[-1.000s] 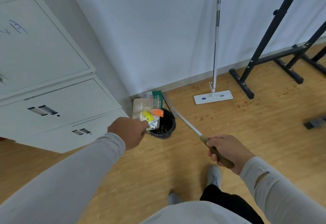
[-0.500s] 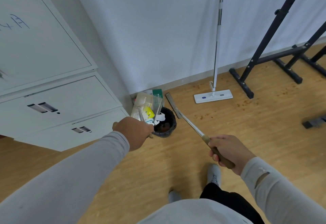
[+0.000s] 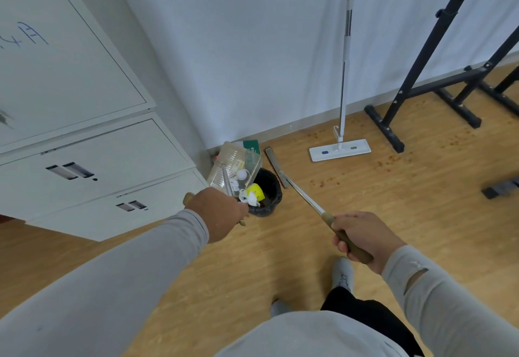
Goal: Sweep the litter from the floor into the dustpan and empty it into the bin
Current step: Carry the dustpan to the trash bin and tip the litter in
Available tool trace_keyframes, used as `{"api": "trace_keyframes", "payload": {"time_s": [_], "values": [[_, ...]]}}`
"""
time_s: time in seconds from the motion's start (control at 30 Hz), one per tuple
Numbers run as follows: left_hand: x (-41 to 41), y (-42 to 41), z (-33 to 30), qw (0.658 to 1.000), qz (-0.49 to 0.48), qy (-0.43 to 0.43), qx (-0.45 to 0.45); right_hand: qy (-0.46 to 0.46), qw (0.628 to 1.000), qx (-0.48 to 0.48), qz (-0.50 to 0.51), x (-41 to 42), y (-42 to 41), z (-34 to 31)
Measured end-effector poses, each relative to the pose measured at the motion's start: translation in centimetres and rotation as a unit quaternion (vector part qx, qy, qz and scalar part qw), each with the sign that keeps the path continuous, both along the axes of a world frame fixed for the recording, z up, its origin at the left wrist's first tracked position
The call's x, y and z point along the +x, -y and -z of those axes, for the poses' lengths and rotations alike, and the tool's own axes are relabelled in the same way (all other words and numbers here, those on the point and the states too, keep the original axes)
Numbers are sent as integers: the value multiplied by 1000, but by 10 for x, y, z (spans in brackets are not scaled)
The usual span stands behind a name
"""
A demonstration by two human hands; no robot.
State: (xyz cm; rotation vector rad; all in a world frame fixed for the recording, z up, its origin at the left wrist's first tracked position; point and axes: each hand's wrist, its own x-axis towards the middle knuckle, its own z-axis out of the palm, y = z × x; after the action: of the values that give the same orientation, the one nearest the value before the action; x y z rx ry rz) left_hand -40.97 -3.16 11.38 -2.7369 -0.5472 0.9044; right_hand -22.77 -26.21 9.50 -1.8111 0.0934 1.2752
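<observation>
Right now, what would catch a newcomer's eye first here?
The clear dustpan, tipped over the black bin by the left hand, spilling litter including a yellow piece. The right hand grips the broom. A white flat mop leans against the wall.

1 head-worn wide view, facing forward and down at floor [image 3: 393, 216]

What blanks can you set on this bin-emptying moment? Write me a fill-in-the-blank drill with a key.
1. The left hand tips the clear dustpan over the black ____.
2. The right hand grips the handle of the ____.
3. A white flat mop leans against the ____.
4. The yellow litter sits at the dustpan's ____ edge.

Missing words: bin; broom; wall; lower
</observation>
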Motion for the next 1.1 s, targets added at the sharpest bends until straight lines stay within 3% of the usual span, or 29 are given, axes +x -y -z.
{"api": "trace_keyframes", "payload": {"time_s": [0.33,0.8,1.1], "values": [[-1,13,-3,1000,-3,-25,-1,0,1000,8,9,-3,6,5],[-5,37,-3,988,141,-50,49,-16,999,8,27,-1,13,16],[-2,46,-14,991,108,-70,41,-28,999,16,35,5,19,16]]}}
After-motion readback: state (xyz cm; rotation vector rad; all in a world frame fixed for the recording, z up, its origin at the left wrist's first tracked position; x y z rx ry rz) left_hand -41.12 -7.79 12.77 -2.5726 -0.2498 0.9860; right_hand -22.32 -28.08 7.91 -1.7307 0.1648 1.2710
